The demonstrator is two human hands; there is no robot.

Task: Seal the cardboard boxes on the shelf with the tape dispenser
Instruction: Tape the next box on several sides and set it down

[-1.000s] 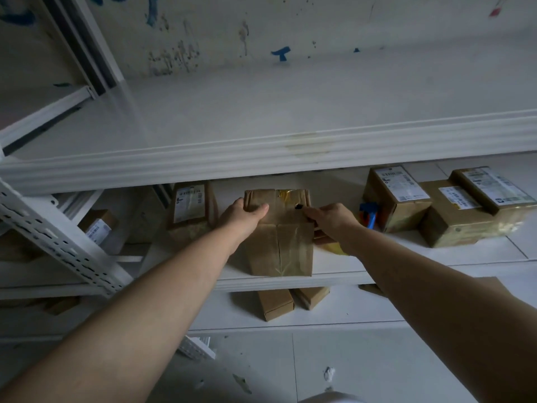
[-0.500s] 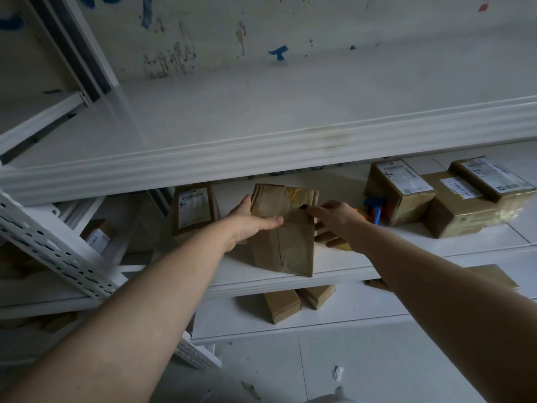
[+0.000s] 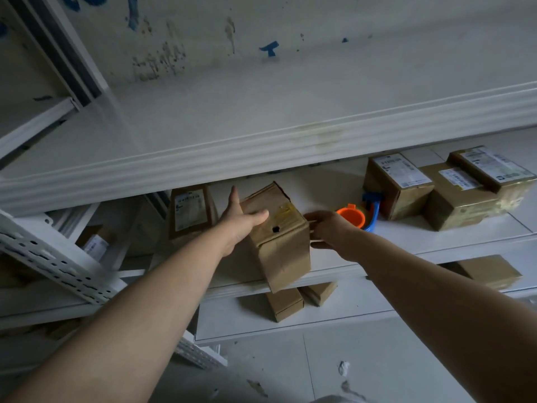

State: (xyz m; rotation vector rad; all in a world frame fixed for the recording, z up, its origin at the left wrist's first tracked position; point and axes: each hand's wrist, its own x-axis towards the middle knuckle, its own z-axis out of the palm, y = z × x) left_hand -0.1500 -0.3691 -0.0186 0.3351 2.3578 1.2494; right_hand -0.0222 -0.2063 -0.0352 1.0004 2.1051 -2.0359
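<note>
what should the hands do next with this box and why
Probably the right hand should let go and take the tape dispenser lying just behind it, while the left hand steadies the box, which sits tilted over the shelf edge.

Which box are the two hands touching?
The tilted brown box in the middle of the shelf, between the left hand and right hand. It has a small black hole; the other boxes sit untouched.
</note>
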